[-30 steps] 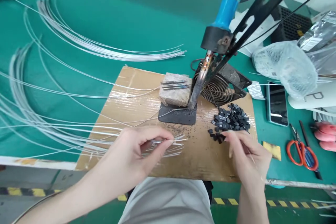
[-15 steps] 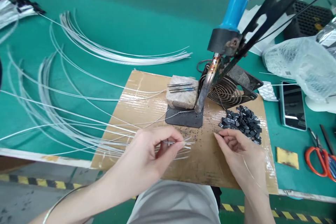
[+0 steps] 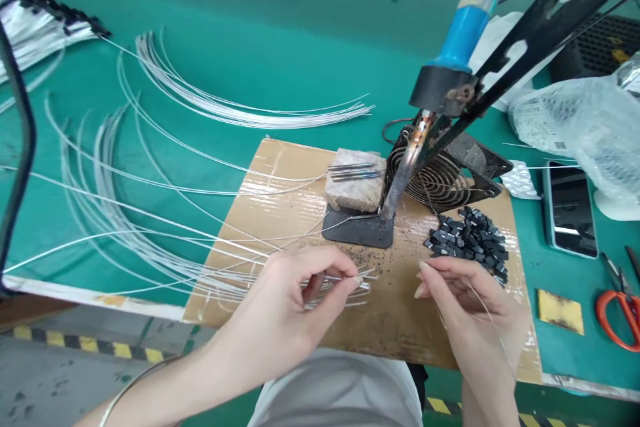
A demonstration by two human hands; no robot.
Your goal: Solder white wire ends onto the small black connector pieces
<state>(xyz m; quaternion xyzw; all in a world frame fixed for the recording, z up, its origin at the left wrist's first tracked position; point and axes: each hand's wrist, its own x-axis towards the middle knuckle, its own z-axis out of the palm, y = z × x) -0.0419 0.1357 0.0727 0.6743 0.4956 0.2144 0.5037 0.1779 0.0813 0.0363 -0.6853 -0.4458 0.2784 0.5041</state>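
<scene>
My left hand (image 3: 310, 300) pinches the ends of thin white wires (image 3: 220, 273) over the cardboard (image 3: 400, 320). My right hand (image 3: 470, 300) is closed beside the heap of small black parts (image 3: 470, 240); a thin pale strand (image 3: 480, 300) runs across it and through its fingers. Behind my hands a soldering iron (image 3: 415, 147) in a black holder points down at a dark pad (image 3: 357, 227). A pale block (image 3: 356, 180) with several thin metal rods on top stands at the pad's back edge.
A fan with a round grille (image 3: 430, 177) stands behind the black parts. To the right are a phone (image 3: 571, 210), a yellow sponge (image 3: 560, 311), red-handled scissors (image 3: 620, 320) and a plastic bag (image 3: 575, 113). More wires (image 3: 250, 119) lie at the back left.
The view has shifted, so most things appear slightly further right. My right hand has turned a little and its fingertips have moved slightly away from my left hand.
</scene>
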